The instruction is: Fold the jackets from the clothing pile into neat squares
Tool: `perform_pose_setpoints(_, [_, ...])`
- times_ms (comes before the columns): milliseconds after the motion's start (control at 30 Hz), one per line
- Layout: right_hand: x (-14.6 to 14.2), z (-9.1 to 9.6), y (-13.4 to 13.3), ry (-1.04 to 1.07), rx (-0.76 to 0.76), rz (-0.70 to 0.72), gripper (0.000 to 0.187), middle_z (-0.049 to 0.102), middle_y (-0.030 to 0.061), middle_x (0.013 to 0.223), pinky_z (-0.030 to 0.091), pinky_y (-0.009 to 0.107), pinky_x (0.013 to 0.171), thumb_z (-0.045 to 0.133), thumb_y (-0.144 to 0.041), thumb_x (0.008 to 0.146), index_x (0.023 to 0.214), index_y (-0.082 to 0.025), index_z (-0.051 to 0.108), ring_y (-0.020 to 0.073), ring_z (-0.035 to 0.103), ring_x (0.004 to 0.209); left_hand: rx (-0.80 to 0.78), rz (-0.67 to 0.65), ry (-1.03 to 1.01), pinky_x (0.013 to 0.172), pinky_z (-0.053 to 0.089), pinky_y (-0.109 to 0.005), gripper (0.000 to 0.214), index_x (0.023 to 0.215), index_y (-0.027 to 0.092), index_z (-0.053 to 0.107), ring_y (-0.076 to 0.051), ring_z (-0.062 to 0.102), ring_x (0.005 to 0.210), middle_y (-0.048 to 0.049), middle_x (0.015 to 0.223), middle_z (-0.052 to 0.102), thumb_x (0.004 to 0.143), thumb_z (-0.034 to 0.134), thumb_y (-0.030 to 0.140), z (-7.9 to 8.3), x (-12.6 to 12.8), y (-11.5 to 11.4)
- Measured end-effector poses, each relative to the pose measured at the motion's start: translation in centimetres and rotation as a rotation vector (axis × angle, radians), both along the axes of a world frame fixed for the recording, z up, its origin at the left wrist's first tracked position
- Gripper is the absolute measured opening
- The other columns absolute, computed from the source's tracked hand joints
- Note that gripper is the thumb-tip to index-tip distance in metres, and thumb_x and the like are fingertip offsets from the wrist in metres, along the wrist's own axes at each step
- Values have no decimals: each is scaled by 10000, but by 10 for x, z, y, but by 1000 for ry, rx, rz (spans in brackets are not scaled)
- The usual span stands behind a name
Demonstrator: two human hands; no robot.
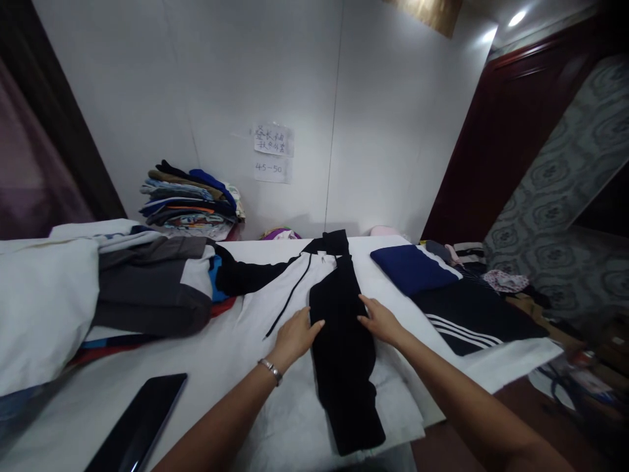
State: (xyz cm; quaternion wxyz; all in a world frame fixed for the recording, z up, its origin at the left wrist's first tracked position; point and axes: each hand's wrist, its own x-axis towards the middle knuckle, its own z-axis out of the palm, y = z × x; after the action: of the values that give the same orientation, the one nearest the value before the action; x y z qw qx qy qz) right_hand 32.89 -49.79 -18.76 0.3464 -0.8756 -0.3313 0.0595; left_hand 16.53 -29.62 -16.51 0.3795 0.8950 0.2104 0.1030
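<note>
A white hoodie [282, 288] with black sleeves and a black hood lies spread on the white table. One black sleeve [341, 354] is laid lengthwise down over the body; the other stretches out to the left. My left hand [295, 334], with a metal band at the wrist, grips the left edge of the folded sleeve, thumb on top. On the opposite edge, my right hand [381, 320] holds the same sleeve between thumb and index finger. Its other fingers are mostly hidden. A black drawstring [289, 295] trails across the white front.
Grey and white garments [152, 282] are heaped at left, near a dark phone [140, 419]. A tall stack of folded clothes [191, 196] stands behind. At right lie a navy folded garment [413, 269] and a black one with white stripes [476, 314]. Paper signs [274, 154] hang on the wall.
</note>
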Motion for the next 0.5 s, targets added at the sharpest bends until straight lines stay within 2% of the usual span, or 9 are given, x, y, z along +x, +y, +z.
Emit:
perform_pose_setpoints(100, [17,10,30,-136,43,38,600,401,119,1471,239,424,1138,617,-262,791,1370,-179,483,265,323,1375,237,-70,-85,1046,349,-402,488,1260,125,540,-309,469,1263,-184,1335,537,872,501,417,7,25,2])
perform_pose_setpoints(233, [41,15,83,-145,28,23,584,347,124,1510,189,430,1155,576,-245,823,1387,-152,454,259,233,1422,410,-145,-92,1128,236,-422,443,1302,122,507,-287,319,1379,-173,1464,410,910,448,320,4,65,3])
perform_pose_setpoints(367, [64,11,120,-220,-144,-25,613,200,120,1570,135,460,1149,480,-320,901,1465,-150,312,260,102,1454,514,-130,49,1130,214,-499,492,1358,108,448,-308,281,1397,-171,1496,366,923,418,335,-20,88,11])
perform_pose_setpoints(433, [74,4,127,-236,-280,-22,656,94,108,1592,64,455,1155,395,-416,940,1503,-140,203,245,8,1462,537,-92,122,1118,244,-510,539,1388,97,414,-311,312,1382,-170,1497,367,929,398,378,-36,90,15])
perform_pose_setpoints(500, [83,-6,129,-187,-408,7,708,75,112,1592,44,442,1155,333,-510,944,1511,-120,169,242,-16,1463,570,-52,127,1121,252,-501,570,1414,96,383,-302,318,1381,-158,1505,358,939,361,410,-51,87,17])
